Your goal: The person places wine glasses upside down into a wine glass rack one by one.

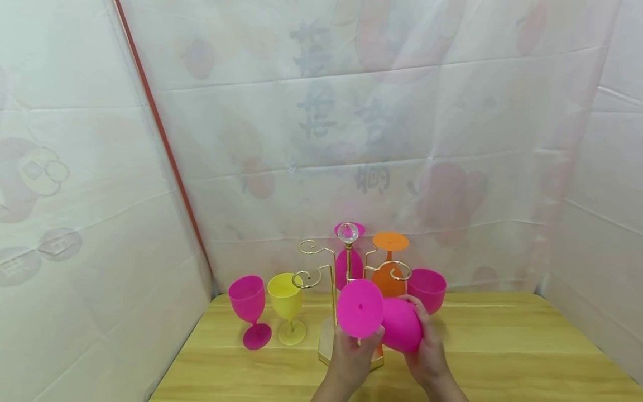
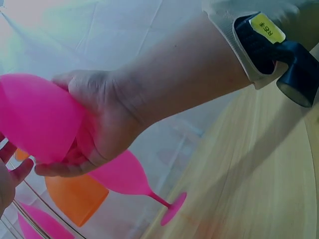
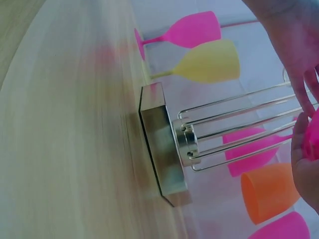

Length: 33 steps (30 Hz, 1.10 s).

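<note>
Both hands hold one pink goblet [image 1: 402, 325], tilted with its round foot facing up toward the head camera. My left hand [image 1: 350, 357] grips it just below the foot, its thumb by the stem. Around the bowl curl the fingers of my right hand [image 1: 427, 352], also seen in the left wrist view. Directly behind is a gold stand [image 1: 332, 279] with curled hooks, a crystal knob and a flat angular base [image 3: 162, 142]. Upside down on its far side hang an orange goblet [image 1: 390, 242] and another pink goblet [image 1: 349, 262].
Left of the stand, a pink goblet [image 1: 247, 298] and a yellow goblet [image 1: 285, 296] stand upright on the wooden table [image 1: 502, 346]. Beyond my right hand stands one more pink goblet [image 1: 427, 287]. A pale printed curtain [image 1: 281, 134] encloses the back and sides.
</note>
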{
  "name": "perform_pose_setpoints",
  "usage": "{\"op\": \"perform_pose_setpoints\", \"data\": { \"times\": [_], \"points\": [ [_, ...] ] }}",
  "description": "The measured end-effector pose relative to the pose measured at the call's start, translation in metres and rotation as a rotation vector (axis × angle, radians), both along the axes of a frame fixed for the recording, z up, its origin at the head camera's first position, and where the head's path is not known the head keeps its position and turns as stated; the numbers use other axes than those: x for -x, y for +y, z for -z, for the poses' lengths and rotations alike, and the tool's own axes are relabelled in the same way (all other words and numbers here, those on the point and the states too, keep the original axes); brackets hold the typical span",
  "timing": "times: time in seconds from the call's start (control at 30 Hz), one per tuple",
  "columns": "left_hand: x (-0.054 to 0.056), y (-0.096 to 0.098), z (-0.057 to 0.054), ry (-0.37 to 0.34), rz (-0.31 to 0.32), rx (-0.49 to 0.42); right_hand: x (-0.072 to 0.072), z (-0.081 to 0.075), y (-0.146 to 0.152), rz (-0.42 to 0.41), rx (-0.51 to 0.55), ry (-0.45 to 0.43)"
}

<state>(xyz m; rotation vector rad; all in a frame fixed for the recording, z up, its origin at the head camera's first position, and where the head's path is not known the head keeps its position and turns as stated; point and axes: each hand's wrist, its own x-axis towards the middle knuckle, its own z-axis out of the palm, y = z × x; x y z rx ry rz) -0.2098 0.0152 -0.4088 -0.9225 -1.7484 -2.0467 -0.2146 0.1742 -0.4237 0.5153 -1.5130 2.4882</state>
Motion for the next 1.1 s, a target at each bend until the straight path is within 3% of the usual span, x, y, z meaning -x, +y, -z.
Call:
{"op": "perform_pose_setpoints", "data": {
  "times": [0.13, 0.33, 0.5, 0.7, 0.97, 1.1],
  "points": [
    [0.001, -0.002, 0.0, 0.071, 0.025, -0.012, 0.0, 0.002, 0.001, -0.075, -0.04, 0.072],
    [0.001, -0.003, 0.0, 0.117, 0.065, -0.014, 0.004, 0.005, 0.009, -0.157, -0.11, 0.075],
    [0.002, -0.001, 0.001, 0.17, 0.048, 0.007, 0.008, 0.007, 0.02, -0.272, -0.138, 0.069],
    [0.002, 0.001, 0.001, 0.23, 0.037, 0.036, 0.011, 0.008, 0.029, -0.336, -0.162, 0.077],
    [0.003, 0.0, -0.001, 0.178, 0.148, -0.025, 0.009, 0.005, 0.032, -0.356, -0.236, 0.115],
    [0.003, 0.0, -0.002, 0.146, 0.175, -0.04, 0.009, 0.005, 0.034, -0.358, -0.276, 0.15]
  ]
}}
